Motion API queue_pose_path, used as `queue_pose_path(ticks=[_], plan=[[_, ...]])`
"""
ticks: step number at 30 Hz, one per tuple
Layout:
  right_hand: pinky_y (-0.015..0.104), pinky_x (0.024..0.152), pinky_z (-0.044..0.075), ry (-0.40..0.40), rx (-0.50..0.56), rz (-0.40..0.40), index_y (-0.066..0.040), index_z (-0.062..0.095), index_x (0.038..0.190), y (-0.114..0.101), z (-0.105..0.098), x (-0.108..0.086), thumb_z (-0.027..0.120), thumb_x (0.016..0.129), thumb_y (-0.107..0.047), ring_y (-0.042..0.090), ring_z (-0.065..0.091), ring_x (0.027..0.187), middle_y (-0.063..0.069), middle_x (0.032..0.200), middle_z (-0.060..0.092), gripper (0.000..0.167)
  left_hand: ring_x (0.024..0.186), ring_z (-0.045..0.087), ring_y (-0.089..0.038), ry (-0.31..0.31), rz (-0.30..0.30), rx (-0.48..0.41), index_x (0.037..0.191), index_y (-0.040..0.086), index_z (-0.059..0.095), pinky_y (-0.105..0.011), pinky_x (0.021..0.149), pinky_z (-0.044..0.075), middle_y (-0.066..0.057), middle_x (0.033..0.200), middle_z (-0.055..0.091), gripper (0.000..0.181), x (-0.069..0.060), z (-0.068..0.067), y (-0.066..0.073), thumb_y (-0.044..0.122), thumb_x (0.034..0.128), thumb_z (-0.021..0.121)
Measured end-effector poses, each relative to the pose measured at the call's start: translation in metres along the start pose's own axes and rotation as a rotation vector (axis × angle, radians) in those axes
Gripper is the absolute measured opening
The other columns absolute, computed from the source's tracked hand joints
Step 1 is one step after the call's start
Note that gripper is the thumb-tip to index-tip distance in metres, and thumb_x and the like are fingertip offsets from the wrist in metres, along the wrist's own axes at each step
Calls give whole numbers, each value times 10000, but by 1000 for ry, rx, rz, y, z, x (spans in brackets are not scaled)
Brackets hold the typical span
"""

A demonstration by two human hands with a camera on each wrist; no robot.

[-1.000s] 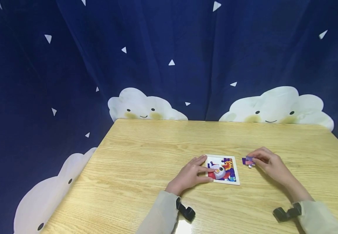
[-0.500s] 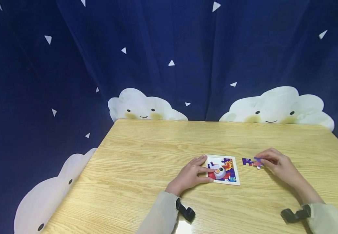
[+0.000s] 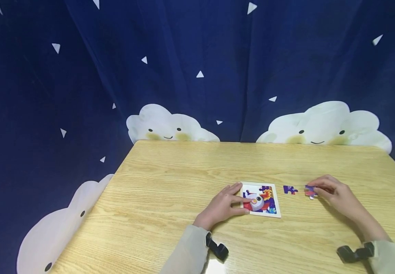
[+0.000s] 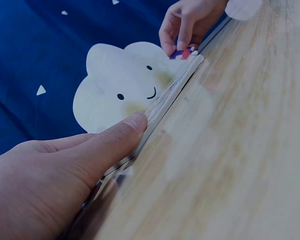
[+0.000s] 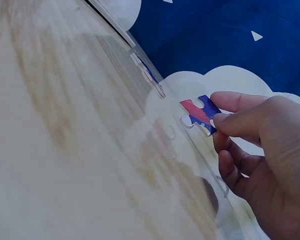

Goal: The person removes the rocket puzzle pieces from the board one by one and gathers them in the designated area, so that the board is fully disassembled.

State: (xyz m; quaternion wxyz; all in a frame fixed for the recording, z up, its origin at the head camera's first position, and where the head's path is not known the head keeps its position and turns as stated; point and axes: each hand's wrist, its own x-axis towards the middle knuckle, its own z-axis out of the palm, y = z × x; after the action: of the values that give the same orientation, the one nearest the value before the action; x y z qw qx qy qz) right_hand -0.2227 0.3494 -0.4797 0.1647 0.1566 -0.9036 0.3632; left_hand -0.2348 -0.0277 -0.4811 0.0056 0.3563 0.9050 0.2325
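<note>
A square jigsaw puzzle with a white frame point(image 3: 278, 207) and a bird-like cartoon picture lies flat on the wooden table. My left hand point(image 3: 220, 205) rests on its left side with fingers spread over the picture. In the left wrist view the left thumb point(image 4: 122, 132) touches the frame's edge. To the right, my right hand point(image 3: 334, 194) pinches a purple and red jigsaw piece point(image 5: 200, 114) between thumb and forefinger. The piece is tilted in the right wrist view. Another purple jigsaw piece point(image 3: 289, 189) lies on the table between the puzzle and the right hand.
The wooden table point(image 3: 170, 171) ends at the back against a dark blue curtain point(image 3: 183, 49) with white triangles and smiling clouds. A black strap point(image 3: 216, 247) sits on the left wrist, another strap point(image 3: 354, 253) on the right.
My right hand has moved right with the pinched piece, away from the puzzle. The other piece, partly covered before, now shows whole on the table. My left hand has stayed put.
</note>
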Motion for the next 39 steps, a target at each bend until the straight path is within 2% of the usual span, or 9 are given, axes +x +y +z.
queue_pose_path(ticks=[8, 13, 17, 24, 32, 39], plan=[[1, 735, 454, -11, -4, 10, -89, 719, 1060, 0, -3, 0, 625, 928, -8, -179, 518, 886, -257, 992, 568, 181, 1502, 289, -210, 10, 12, -2, 1270, 352, 651, -402, 1249, 236, -76, 1594, 337, 402, 0, 0, 0, 495, 894, 650], [13, 720, 461, -10, 7, -15, -73, 723, 1045, 2, -2, 1, 646, 908, 9, -163, 530, 876, -202, 983, 587, 178, 1503, 290, -208, 15, 12, -12, 1268, 355, 652, -400, 1251, 231, -74, 1594, 338, 403, 0, 1, -2, 492, 889, 657], [14, 725, 457, -23, 3, -3, -72, 724, 1054, 4, -2, 2, 650, 904, 9, -166, 520, 885, -182, 986, 589, 186, 1503, 287, -201, 7, 4, -7, 1270, 357, 648, -402, 1250, 232, -69, 1596, 332, 406, -1, 1, -2, 495, 889, 654], [97, 649, 439, -55, -26, 28, -90, 712, 1086, 7, -4, 6, 620, 942, -43, -103, 495, 828, -187, 997, 563, 177, 1501, 293, -206, 9, 10, -2, 1269, 356, 651, -402, 1249, 237, -75, 1595, 337, 400, 0, 0, -1, 492, 893, 651], [13, 734, 414, -72, -27, -4, -103, 714, 1082, 14, -3, 7, 623, 933, -18, -175, 475, 919, -156, 1018, 576, 194, 1503, 288, -197, 10, 11, 7, 1270, 360, 650, -386, 1252, 233, -70, 1596, 337, 397, 0, 0, -1, 495, 897, 645], [40, 722, 409, -98, -29, 52, -107, 702, 1108, 18, -3, 6, 611, 957, -78, -171, 466, 909, -168, 1029, 576, 178, 1502, 289, -200, 9, 14, 4, 1271, 354, 651, -385, 1253, 229, -77, 1594, 337, 397, 0, 1, -1, 489, 898, 647]])
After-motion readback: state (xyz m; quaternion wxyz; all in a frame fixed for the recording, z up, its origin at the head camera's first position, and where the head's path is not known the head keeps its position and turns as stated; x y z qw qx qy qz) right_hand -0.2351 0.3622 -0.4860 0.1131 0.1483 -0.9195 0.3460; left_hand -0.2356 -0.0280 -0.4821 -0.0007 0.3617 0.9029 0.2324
